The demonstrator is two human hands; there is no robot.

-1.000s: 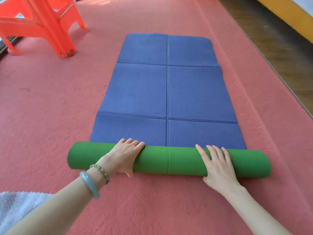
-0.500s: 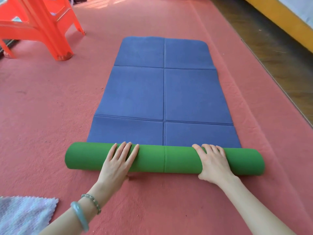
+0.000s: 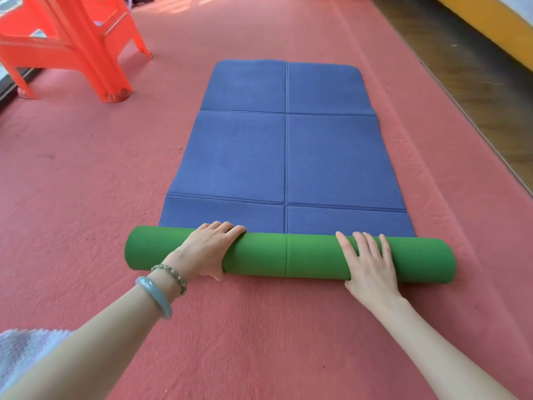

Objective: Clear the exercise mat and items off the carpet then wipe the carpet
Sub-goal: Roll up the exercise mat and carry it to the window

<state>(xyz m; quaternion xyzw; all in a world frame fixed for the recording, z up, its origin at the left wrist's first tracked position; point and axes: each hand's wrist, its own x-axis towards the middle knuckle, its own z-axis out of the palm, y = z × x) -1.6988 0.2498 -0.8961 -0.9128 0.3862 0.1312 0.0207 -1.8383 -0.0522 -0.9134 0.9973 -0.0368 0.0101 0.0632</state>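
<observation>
The exercise mat [image 3: 288, 157] lies on the red carpet [image 3: 86, 183], near end rolled into a green cylinder. The left hand [image 3: 206, 251] curls over the roll, gripping it; the right hand [image 3: 369, 264] presses flat on it, fingers straight.

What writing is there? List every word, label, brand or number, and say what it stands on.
None to read: the mat, the carpet, the orange stool, the cloth and the bracelets show no words, numbers or signs.
</observation>
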